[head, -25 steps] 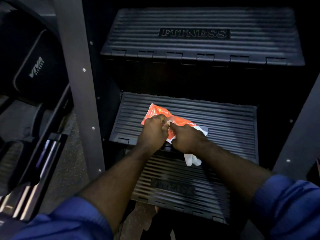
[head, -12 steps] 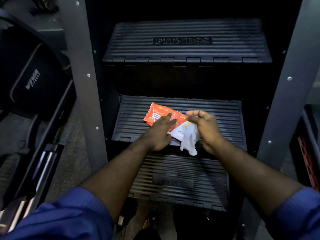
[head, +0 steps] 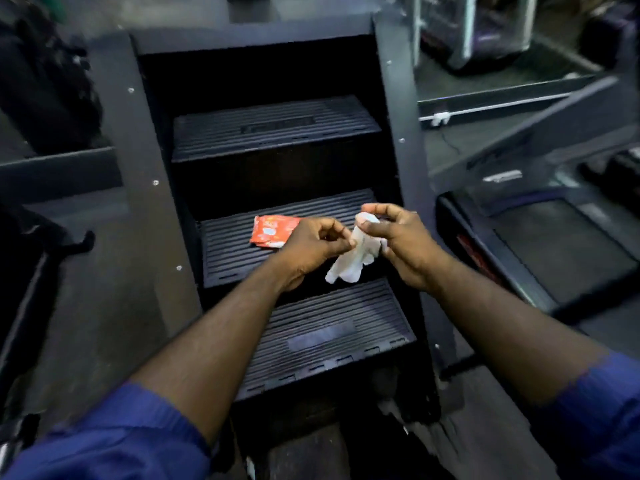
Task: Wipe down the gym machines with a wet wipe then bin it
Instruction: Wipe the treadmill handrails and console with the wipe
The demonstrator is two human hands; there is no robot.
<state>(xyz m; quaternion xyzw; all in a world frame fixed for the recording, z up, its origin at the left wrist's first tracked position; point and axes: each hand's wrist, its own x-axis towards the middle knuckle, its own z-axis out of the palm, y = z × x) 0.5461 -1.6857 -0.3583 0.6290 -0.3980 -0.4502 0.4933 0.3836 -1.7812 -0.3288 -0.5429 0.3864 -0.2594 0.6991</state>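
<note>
Big black stair-climber machine with ribbed steps (head: 273, 129) fills the middle, with a dark treadmill (head: 561, 251) just off to its right. Both hands are over the middle step. The right hand (head: 405, 244) pinches the top of the crumpled white wet wipe (head: 349, 263), and the left hand (head: 311, 247) nips its side edge with curled fingers. The small orange wipe packet (head: 272, 232) lies flat on that step, left of the hands.

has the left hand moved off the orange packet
Yes. The left hand has left the orange packet on the middle step and moved right along that step to pinch the wet wipe.
</note>
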